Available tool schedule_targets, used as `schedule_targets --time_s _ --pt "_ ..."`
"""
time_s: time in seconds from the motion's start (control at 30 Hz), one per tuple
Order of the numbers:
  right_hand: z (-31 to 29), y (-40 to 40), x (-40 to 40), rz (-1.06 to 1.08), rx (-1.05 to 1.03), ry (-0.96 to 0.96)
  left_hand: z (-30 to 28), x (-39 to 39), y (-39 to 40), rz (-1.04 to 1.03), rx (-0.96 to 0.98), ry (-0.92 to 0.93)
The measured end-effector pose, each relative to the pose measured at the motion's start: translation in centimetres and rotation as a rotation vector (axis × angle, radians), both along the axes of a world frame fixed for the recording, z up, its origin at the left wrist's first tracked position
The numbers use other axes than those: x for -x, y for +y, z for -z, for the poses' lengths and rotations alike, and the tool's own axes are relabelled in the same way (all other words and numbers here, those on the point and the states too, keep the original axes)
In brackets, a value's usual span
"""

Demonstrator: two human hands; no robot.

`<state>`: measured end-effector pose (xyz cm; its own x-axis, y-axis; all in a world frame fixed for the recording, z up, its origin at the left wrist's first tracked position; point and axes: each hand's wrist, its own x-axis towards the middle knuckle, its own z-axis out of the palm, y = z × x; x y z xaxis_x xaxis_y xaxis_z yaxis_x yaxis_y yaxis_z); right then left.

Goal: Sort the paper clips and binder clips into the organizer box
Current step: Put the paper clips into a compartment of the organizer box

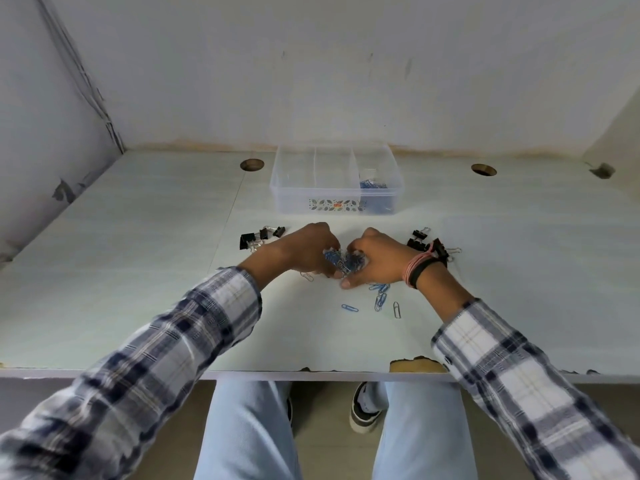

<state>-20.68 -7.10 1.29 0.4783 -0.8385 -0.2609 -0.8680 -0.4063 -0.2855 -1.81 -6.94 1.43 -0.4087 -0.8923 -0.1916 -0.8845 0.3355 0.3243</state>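
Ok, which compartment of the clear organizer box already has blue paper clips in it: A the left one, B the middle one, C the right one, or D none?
C: the blue paper clips lie in the right compartment of the organizer box; the other two look empty.

Open table [138, 271] flanks the organizer box [336, 199]; binder clips [258, 237] crowd both hands [341, 254].
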Motion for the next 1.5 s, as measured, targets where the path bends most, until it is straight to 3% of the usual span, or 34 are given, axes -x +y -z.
schedule_targets --time_s 0.53,0.63,0.83,1.03,1.13,1.27,1.43,1.5 --pt "1.4 1.1 -1.8 0.086 0.291 -0.233 0.2 -0.5 1.5 -0.222 -0.068 0.375" --pt "1.1 0.9 -0.8 0.188 0.172 -0.436 0.2 -0.7 1.2 -0.269 -0.137 0.498" --pt "-0.2 -0.4 1.3 0.504 -0.360 -1.052 -1.7 -0.3 -0.1 -0.332 -0.262 0.776" --pt "-3.6 -3.6 3.9 0.618 -0.444 -1.326 -5.5 1.7 -3.9 -0.344 -0.269 0.965" --pt "-6.2 -6.1 4.3 0.616 -0.337 -1.337 -8.1 3.3 -7.5 -0.378 -0.196 0.984" --pt "-8.1 -10.9 3.9 0.681 -0.195 -1.250 -9.7 6.0 -13.4 -0.442 -0.146 0.863" --pt "-7.1 -15.1 4.1 0.790 -0.252 -1.132 -8.8 7.7 -16.1 -0.472 -0.241 0.673" --pt "-7.5 -14.4 4.4 0.725 -0.276 -1.043 -8.3 7.7 -16.0 -0.489 -0.272 0.621"
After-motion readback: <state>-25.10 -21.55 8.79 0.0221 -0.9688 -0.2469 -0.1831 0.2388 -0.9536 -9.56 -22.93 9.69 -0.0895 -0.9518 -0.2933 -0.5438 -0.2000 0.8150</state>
